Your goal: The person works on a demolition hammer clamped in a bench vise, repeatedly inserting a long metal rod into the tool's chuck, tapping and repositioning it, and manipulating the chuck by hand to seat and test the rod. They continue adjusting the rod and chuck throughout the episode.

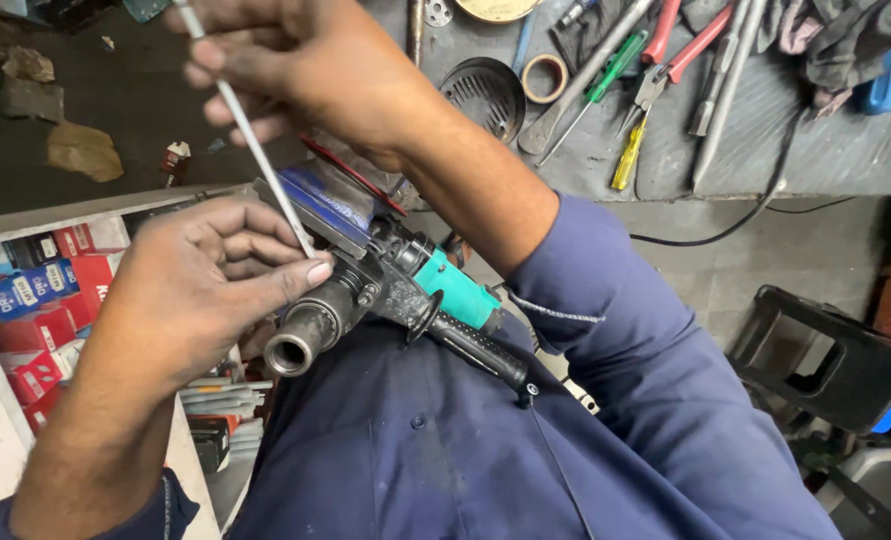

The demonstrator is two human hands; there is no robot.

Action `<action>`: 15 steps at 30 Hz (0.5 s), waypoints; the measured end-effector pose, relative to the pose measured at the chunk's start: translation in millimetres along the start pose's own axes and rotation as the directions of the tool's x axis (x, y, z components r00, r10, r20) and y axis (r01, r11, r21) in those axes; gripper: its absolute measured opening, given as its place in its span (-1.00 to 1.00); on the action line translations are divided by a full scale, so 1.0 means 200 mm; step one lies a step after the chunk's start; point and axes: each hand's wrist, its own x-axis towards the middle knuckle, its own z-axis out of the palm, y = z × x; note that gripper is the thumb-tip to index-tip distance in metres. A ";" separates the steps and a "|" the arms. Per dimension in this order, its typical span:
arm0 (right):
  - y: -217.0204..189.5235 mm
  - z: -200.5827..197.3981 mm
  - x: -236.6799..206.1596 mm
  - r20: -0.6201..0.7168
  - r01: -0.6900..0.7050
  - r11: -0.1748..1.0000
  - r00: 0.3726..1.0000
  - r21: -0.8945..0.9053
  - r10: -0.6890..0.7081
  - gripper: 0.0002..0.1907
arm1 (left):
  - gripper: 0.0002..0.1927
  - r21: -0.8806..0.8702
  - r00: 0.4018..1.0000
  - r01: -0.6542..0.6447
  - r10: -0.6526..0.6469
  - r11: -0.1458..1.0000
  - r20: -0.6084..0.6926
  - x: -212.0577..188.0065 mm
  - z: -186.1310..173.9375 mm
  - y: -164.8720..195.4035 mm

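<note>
The rotary hammer drill (385,285), dark grey with a teal band round its middle, lies across the person's lap against the dark blue shirt (485,440). This single head view looks straight down on it. Its long axis runs from the open chuck mouth (290,352) at the near left up toward the blue body part at the far middle, with the black side handle (477,350) sticking out to the near right.

The left hand (205,285) is closed round the front of the drill just behind the chuck, thumb laid along the top and fingers curled under, so it has a firm hold of the tool. The right hand (300,65) sits farther off, above the drill, pinching the upper end of a thin pale rod (255,140) between thumb and fingers. The rod slants down from the far left to where its lower tip meets the drill's housing right beside the left thumb. Whether the tip is inside a hole or only resting on the casing I can't quite make out, as the thumb covers that spot.

So the left hand is the nearer one to the drill, and the rod's line crosses the drill's axis at a steep angle.

Beyond, on the grey bench (825,150), lie screwdrivers (615,70), red-handled pliers (680,50) and a roll of tape (544,78). To the left a shelf holds red and blue boxes (40,300); a black stool (825,360) stands at the right.
</note>
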 end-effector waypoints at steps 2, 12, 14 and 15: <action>0.01 0.04 0.04 0.036 -0.001 0.999 0.999 -0.039 0.003 -0.59 | -0.74 -0.030 0.995 -0.101 0.101 0.994 0.008 0.00 0.01 0.01; 0.03 0.18 0.18 0.094 -0.062 0.965 0.992 -0.257 0.089 -0.73 | -0.66 -0.125 1.000 -0.024 0.022 0.992 -0.017 0.03 -0.03 -0.07; 0.02 0.15 0.16 0.094 -0.072 0.977 0.991 -0.201 0.092 -0.71 | -0.64 -0.153 0.998 -0.054 0.057 0.987 0.015 0.05 -0.04 -0.09; 0.01 0.13 0.16 0.104 -0.076 0.982 0.990 -0.173 0.095 -0.71 | -0.62 -0.120 0.995 -0.087 0.091 0.989 0.031 0.05 -0.04 -0.10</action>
